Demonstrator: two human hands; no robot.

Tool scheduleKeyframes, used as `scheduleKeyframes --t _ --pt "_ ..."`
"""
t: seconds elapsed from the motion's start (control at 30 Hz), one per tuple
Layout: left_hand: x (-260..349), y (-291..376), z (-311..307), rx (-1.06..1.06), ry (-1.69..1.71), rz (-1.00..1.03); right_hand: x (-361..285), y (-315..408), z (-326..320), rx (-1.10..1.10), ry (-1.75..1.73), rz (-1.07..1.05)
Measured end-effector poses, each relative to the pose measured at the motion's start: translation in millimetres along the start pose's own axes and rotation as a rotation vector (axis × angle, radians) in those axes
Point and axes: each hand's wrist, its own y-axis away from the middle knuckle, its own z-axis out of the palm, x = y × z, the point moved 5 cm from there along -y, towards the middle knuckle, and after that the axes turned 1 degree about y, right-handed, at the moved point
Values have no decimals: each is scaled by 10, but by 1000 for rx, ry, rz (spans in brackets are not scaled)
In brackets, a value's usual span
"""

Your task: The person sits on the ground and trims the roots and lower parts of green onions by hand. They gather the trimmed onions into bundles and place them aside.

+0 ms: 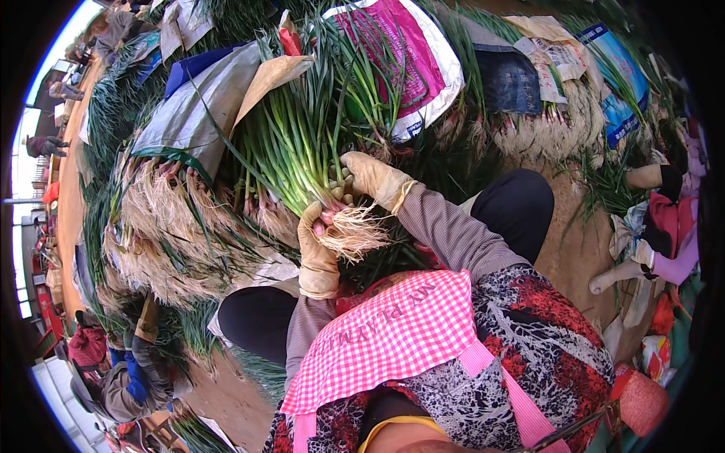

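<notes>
A bunch of green onions [297,150] with pinkish bulbs and long pale roots is held in front of me, leaves pointing away and roots towards me. My left hand [311,243], in a pale yellowish glove, grips the bulb end from the left. From the other side, my right hand [371,176], gloved alike, has its fingers curled against the lower stems; its fingertips look soiled. The hanging roots [359,229] spread out between my wrists, over my lap.
Piled onions with thick roots [170,226] lie at left, partly under a whitish woven sack [192,107]. A pink-and-white sack [408,62] covers more ahead. Co-workers' gloved hands [617,274] show at right. Another person [124,368] bends at lower left. Bare ground [566,226] shows beside my knee.
</notes>
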Motion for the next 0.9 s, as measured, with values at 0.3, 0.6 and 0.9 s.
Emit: scheduleKeyframes --t 0.3,0.6,0.9 --pt "78 100 102 29 -80 17 -689 566 -262 707 1239 -992" --pt "-12 40 -73 9 -118 -55 -463 259 -74 280 1205 -1061" --pt "-114 -7 -132 -106 -120 -109 -384 348 104 280 1839 -779"
